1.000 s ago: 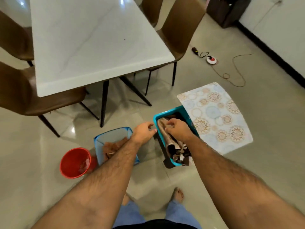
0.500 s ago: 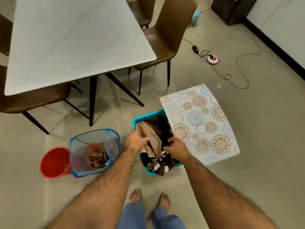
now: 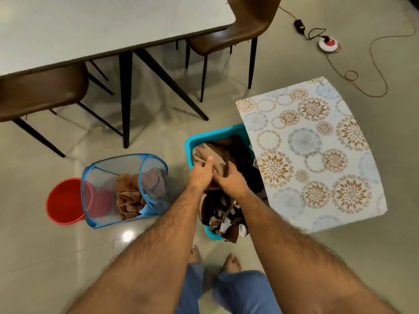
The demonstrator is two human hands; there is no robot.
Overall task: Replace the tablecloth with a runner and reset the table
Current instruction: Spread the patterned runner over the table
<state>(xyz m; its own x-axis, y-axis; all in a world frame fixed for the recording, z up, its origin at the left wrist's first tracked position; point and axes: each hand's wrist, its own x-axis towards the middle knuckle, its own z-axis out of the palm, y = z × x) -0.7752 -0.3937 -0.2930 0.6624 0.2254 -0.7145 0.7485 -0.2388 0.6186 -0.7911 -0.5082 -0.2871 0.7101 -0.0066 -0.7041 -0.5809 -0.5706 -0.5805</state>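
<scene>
Head view, looking down: both hands are in the teal plastic bin (image 3: 192,141) on the tiled floor (image 3: 340,257). The left hand (image 3: 200,176) has its fingers (image 3: 209,160) clenched on a tan folded cloth (image 3: 206,155) at the bin's near-left rim, and the right hand (image 3: 232,181) grasps the same cloth just beside it. Dark brown and white fabric (image 3: 223,214) fills the rest of the bin and spills over its near edge. A floral patterned sheet (image 3: 313,152) lies across the bin's right side, hiding that rim. Left of the bin, apart from it, stands a blue mesh hamper (image 3: 102,175) with brown cloth (image 3: 128,196) inside, touching a red plastic bucket (image 3: 62,200). The white desk (image 3: 102,26) is bare, its far end cut off by the frame, with open floor between its black legs (image 3: 125,98) and the bin. Brown chairs (image 3: 238,30) flank it.
</scene>
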